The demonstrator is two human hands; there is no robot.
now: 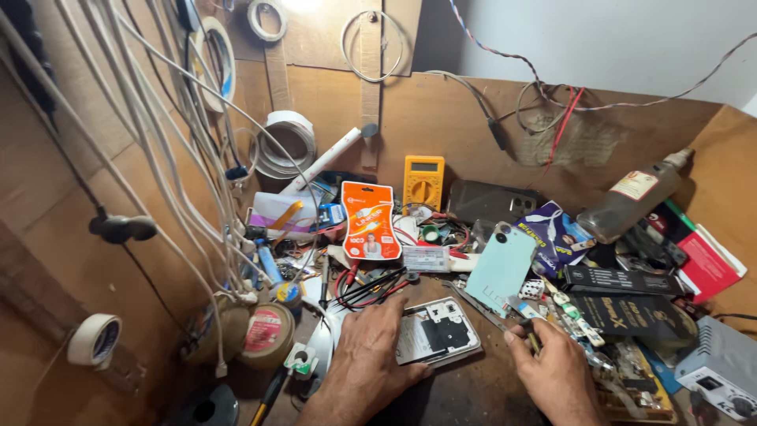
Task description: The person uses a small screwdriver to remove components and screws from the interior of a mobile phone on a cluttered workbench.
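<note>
Because the opened phone (436, 333) lay back-up with its inner plates bare near the front edge of the crowded worktop (473, 386), a slip looked the likeliest fault: the thin metal tool (530, 338) could skid across the exposed parts, or loose bits could roll into the clutter just beside it. The left hand (367, 355) lay flat, fingers spread, pinning the phone's left side. The right hand (556, 371) sat beside it, fingers pinched narrowly on the tool, wrist low.
</note>
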